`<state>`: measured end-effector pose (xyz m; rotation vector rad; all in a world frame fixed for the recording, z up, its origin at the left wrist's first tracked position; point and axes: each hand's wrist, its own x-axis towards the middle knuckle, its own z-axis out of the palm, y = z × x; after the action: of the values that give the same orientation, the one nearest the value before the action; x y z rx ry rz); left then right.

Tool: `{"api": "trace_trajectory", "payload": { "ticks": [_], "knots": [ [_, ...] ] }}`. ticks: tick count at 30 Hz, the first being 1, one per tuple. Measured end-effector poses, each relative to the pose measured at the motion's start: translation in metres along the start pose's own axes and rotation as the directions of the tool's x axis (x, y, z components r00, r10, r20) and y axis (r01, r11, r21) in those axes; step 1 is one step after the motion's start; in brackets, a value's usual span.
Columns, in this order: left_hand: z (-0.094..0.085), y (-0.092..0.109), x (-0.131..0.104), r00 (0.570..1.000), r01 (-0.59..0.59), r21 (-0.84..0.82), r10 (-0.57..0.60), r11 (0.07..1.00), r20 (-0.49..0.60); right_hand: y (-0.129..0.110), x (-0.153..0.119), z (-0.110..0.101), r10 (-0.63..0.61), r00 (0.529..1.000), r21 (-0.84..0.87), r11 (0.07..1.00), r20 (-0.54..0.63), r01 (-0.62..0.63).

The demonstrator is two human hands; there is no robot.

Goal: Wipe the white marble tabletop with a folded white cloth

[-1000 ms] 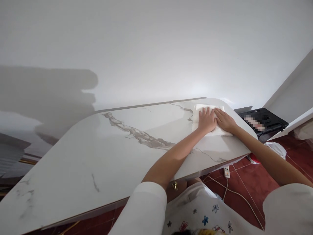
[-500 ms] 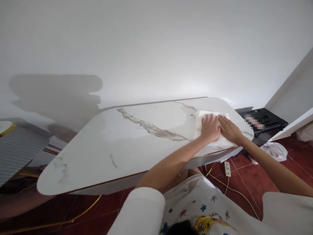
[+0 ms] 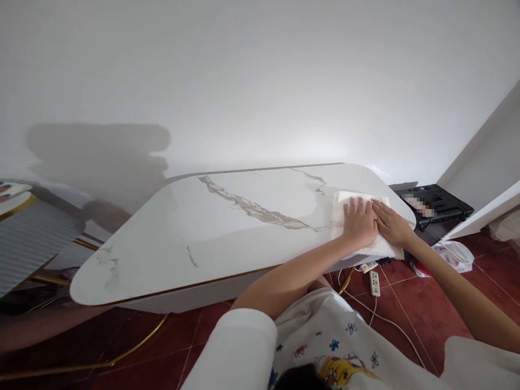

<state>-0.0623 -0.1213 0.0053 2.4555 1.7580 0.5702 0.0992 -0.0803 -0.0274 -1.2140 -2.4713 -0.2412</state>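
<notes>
A white cloth (image 3: pixel 339 216) lies flat at the right end of a white marble-patterned tabletop (image 3: pixel 227 233), its near edge reaching the table's front edge. My left hand (image 3: pixel 360 223) rests on top of the cloth with the fingers spread. Beside it, my right hand (image 3: pixel 392 222) also presses flat on the cloth, fingers stretched out and angled toward the left hand. The two hands touch or nearly touch. Neither hand grips the cloth.
A black plastic case (image 3: pixel 436 203) stands beyond the table's right end. Below are a clear plastic bag (image 3: pixel 457 254), a power strip (image 3: pixel 374 283) and cables on red floor tiles. A grey ribbed cabinet (image 3: pixel 36 238) is at the left, and a wall runs behind.
Both hands and the cloth have moved right and toward the front edge of the table. The view has shifted slightly.
</notes>
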Motion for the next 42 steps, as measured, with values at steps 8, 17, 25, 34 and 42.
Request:
{"api": "trace_trajectory", "payload": {
  "ticks": [8,17,25,34,42],
  "knots": [
    [0.01,0.006,0.029,1.0,-0.004,-0.006,0.004,1.0,-0.018,0.037,0.006,0.008,-0.009,1.0,0.021,1.0,-0.01,0.01],
    [0.017,-0.022,0.084,0.998,0.054,-0.04,-0.056,0.998,-0.032,0.066,0.062,0.032,0.0,1.0,-0.018,1.0,-0.01,0.0],
    [0.022,-0.058,0.133,0.996,0.082,-0.023,-0.082,0.996,-0.02,0.088,0.116,0.057,-0.003,1.0,0.034,0.999,-0.008,0.003],
    [0.027,-0.091,0.179,0.997,0.073,-0.004,-0.073,0.997,-0.031,0.103,0.171,0.073,0.084,0.993,0.032,0.996,0.081,-0.087],
    [0.024,-0.112,0.208,0.991,0.13,0.008,-0.13,0.991,-0.028,0.114,0.213,0.086,0.047,0.997,0.069,0.996,0.058,-0.051]
  ]
}}
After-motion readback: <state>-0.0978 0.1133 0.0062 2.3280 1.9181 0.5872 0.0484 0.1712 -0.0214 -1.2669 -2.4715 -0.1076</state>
